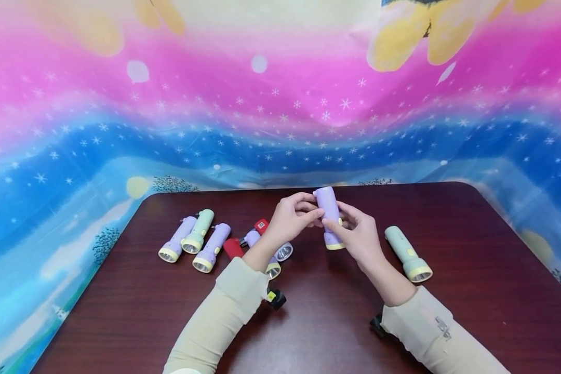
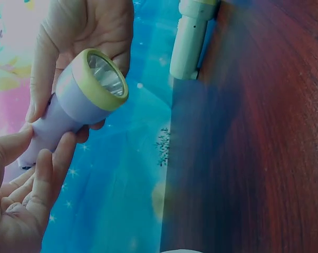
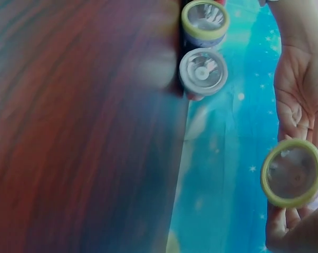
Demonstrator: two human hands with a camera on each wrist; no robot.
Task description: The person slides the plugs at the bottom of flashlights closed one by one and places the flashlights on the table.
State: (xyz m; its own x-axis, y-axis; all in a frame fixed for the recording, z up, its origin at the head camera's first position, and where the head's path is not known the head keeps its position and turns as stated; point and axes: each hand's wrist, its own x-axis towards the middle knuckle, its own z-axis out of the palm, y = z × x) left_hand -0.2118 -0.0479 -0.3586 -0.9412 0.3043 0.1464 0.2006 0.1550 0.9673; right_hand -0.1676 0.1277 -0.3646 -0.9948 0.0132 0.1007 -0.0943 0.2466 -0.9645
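A lilac flashlight with a yellow lens rim is raised over the back of the table, tail up and lens end down. My left hand pinches it near the tail from the left, thumb against the barrel. From the right, my right hand grips the barrel, its thumb close to the yellow switch. The left wrist view shows the unlit lens facing that camera, with the left fingers along the barrel. In the right wrist view the yellow rim appears face-on, hiding part of the fingers.
A green flashlight lies alone at the right. On the left lie a green flashlight and two lilac ones. Red flashlights and more lilac ones are partly hidden behind the left forearm. A patterned cloth hangs behind the table.
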